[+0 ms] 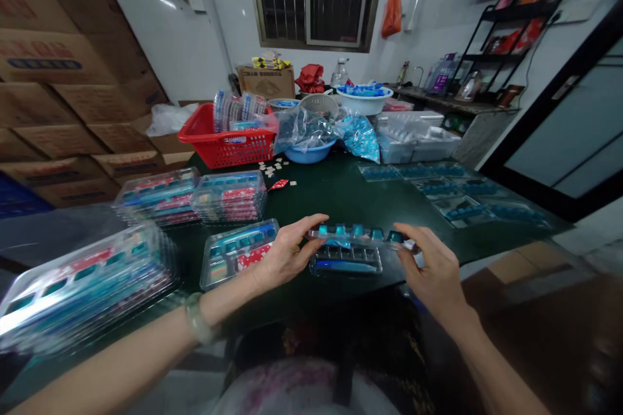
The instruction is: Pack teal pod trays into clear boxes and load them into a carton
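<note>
Teal pieces [358, 231] line the held tray [360, 240], a clear plastic one spanning the space between two hands over the desk [316, 191]. Fingers of the left hand [292, 243] pinch one end; those of the right hand [431, 266] grasp the other. Supported only at its ends, the thin plastic could bow and loosen the pieces, or tip if one pinch slackens. Beneath it in view lies a lower tray [370, 253] with a blue pen [346, 266]; whether the trays touch I cannot tell, but a bump could jar that pen. A filled tray [238, 256] sits beside the left forearm, where a swing might nudge it. Farther left, stacked trays [92, 285] could slide if an elbow brushes them.
</note>
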A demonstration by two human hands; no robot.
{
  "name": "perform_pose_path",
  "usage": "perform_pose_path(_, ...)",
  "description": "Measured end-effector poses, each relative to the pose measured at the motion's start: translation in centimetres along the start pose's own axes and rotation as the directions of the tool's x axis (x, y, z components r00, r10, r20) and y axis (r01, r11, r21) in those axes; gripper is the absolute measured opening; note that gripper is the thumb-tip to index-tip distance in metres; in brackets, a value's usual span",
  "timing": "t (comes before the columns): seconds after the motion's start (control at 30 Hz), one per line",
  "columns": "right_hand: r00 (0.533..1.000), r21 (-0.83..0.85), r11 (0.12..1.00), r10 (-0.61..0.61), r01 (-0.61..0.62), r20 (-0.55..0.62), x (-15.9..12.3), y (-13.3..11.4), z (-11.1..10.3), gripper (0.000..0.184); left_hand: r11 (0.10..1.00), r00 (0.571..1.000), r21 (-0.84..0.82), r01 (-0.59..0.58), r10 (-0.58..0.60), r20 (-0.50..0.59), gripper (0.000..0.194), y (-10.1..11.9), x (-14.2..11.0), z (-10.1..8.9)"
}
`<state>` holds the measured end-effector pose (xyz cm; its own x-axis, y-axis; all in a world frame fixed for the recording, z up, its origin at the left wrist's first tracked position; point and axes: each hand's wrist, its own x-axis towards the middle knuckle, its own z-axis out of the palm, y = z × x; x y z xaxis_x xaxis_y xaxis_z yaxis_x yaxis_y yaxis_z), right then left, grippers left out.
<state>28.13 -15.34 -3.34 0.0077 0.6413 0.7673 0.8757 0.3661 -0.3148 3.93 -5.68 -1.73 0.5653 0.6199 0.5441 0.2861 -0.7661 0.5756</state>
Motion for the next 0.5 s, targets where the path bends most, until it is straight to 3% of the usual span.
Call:
perform_pose_path(0.13,0.997,-0.032,0.999,-0.013,0.011,-0.073,-0.6,-0.1,0.6,0.022,0.977,0.979,-0.164,0.136,-0.158,-0.131,0.040,-0.4,0.0,1.2)
perform_pose_path(0.2,0.990,-0.059,0.998,-0.027,0.019,-0.138,-0.6,-0.5,1.1,0.023,0.920,0.923,-0.323,0.223,-0.306,-0.232,0.048,-0.3,0.1,1.9)
perform_pose_path(0.27,0.981,-0.091,0.996,-0.034,0.017,-0.192,-0.6,-1.1,1.7,0.023,0.767,0.828,-0.573,0.289,-0.501,-0.252,0.053,0.4,0.1,2.6)
perform_pose_path(0.33,0.975,-0.130,0.991,-0.017,-0.012,-0.221,-0.5,-1.8,2.3,0.023,0.521,0.788,-0.811,0.265,-0.602,-0.129,0.046,1.5,-0.2,3.2)
perform_pose_path(0.4,0.974,-0.151,0.988,0.004,-0.039,-0.227,-0.6,-2.6,2.9,0.023,0.285,0.824,-0.938,0.197,-0.566,0.001,0.036,2.6,-0.6,3.8)
perform_pose_path(0.5,0.981,-0.121,0.992,0.010,-0.034,-0.193,-0.8,-3.8,3.8,0.024,0.083,0.867,-0.990,0.115,-0.495,0.059,0.032,3.7,-1.1,4.6)
